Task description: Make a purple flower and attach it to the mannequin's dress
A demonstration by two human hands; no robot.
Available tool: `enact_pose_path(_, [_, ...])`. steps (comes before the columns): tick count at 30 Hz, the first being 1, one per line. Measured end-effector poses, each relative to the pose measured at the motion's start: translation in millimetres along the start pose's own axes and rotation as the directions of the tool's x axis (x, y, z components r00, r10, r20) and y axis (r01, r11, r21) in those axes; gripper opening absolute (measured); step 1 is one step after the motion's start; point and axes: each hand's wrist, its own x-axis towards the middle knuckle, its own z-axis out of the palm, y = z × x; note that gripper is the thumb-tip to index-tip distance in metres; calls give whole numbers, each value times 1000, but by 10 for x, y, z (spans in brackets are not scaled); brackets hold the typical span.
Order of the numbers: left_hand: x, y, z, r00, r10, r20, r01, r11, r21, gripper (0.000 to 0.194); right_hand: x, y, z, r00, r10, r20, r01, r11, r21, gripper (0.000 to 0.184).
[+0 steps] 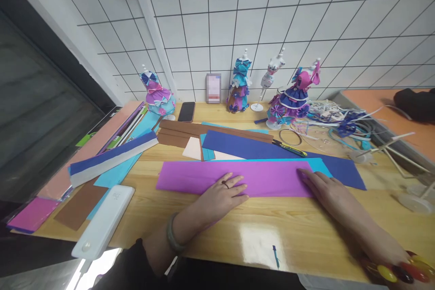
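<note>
A long purple strip of thin sheet, paper or cloth [272,179], lies flat across the wooden table in front of me. My left hand [224,195] rests on its middle near the front edge, fingers spread and a ring on one of them. At the strip's right end, my right hand [328,188] presses down with its fingers stretched out. A light-blue sheet [322,166] peeks out from under the purple one. Behind it lies a dark-blue strip [234,143], and a yellow-and-black utility knife [290,148] rests on that.
Several small dress forms [292,97] stand along the tiled wall, most in colourful dresses. Brown strips [175,138], a black phone [186,112] and a white power bank [103,222] lie on the left. Tangled ribbons [340,118] fill the right back. A small blue scrap [276,256] lies in front.
</note>
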Motion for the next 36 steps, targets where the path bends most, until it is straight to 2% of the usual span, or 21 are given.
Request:
enact_pose_path(14, [24,28,80,999,18,-40,-14,995,97,26,-68,26,-55,995,52,85,-51,999,-11,44])
enact_pose_path(18, [47,59,107,998,23,-63,-15,993,121,25,-64,9,-83,997,53,57,-53,999,-7,43])
enact_pose_path(23, [70,78,80,995,50,-88,-42,996,85,25,-52,-132,-251,994,105,-17,-106,994,-26,40])
enact_pose_path(26, [78,65,80,994,69,-86,-62,995,72,24,-20,-286,-295,990,71,-119,-74,997,-15,40])
enact_pose_path(29, [80,53,87,994,66,-84,-61,996,60,24,57,-573,-307,985,-27,-168,38,997,62,39])
enact_pose_path(32, [79,57,83,996,61,-72,-57,997,55,25,150,-968,-335,980,-147,-137,165,977,132,42])
enact_pose_path(36, [75,73,70,997,61,-46,-58,997,59,28,212,-1363,-331,965,-221,-140,241,960,143,52])
